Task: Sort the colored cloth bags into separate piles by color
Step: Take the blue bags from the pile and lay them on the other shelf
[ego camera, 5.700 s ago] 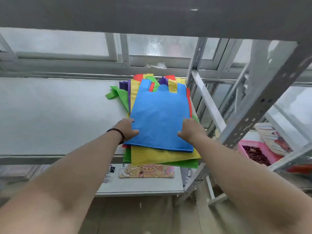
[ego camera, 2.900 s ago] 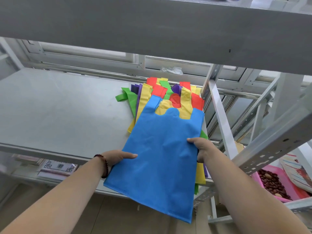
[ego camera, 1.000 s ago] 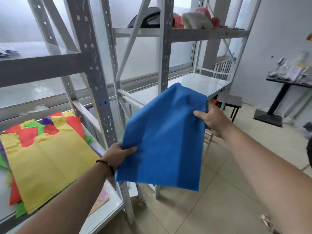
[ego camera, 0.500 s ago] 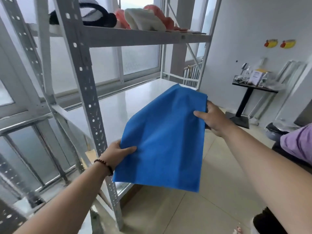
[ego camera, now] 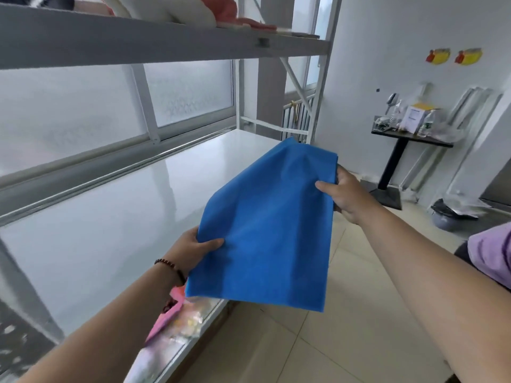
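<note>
A blue cloth bag (ego camera: 265, 225) hangs spread in the air between both hands, just past the front edge of a white shelf board (ego camera: 110, 217). My left hand (ego camera: 193, 248) pinches its left edge with the thumb on top; a bead bracelet sits on that wrist. My right hand (ego camera: 341, 193) grips the bag's right edge higher up, thumb over the cloth. The bag's handles are hidden at its far end. The pile of mixed colored bags is out of view.
An upper shelf (ego camera: 166, 42) with soft items runs overhead. Metal uprights (ego camera: 320, 78) frame the rack's far end. A lower shelf holds pink and printed items (ego camera: 171, 316). A small black table (ego camera: 409, 136) stands by the right wall. Tiled floor (ego camera: 331, 341) lies below.
I have lifted the blue bag off the mixed pile and turned right with it; the pile has left the view and the bag now hangs by a bare white shelf.
</note>
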Demonstrator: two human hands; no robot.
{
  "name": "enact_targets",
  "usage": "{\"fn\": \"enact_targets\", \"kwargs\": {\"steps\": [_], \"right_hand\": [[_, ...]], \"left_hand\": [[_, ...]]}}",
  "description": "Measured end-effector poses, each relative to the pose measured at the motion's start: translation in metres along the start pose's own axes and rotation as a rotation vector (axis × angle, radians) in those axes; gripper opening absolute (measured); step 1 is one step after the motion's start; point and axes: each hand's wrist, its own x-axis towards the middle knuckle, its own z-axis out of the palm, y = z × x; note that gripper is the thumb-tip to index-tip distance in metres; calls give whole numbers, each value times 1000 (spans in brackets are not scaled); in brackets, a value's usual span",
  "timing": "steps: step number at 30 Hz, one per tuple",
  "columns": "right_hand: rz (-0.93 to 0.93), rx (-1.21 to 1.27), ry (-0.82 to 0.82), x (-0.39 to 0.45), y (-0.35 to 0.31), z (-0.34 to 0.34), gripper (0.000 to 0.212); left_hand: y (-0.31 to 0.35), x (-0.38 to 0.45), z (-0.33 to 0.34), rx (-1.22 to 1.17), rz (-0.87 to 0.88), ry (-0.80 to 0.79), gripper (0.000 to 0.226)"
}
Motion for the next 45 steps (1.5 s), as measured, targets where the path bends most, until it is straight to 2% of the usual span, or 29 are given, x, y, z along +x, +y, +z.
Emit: {"fn": "enact_targets", "kwargs": {"steps": [3,6,10,14,16,23,25,29,39,43,45], "right_hand": [[5,-4,6,55,7,-17,35],[-10,-9,6,106,12,-37,34],[7,-4,-17,165,29,-64,34],[-3,-29,-74,228,45,-95,37],[-10,-41,-99,261,53,-112,37],[-24,-99,-259,375,66,-169,31],[-16,-88,-310,405,73,-176,33],[47,-65,-400,461,93,-175,31],[90,-94,-556,608,107,-136,40],[9,-58,-636,670,76,-106,46],[-16,2,-683,697,63,-89,50]], "left_hand": [[14,55,13,6,-1,-12,51],[25,105,30,35,2,-12,42],[30,160,53,66,-18,1,56],[33,213,86,70,-9,33,38],[35,237,108,42,3,60,39],[47,314,178,-52,73,160,92],[48,330,190,-62,88,169,92],[43,364,205,-81,55,234,71],[69,484,174,-26,-84,331,75],[109,520,153,47,-29,436,88],[121,531,147,24,23,511,86]]}}
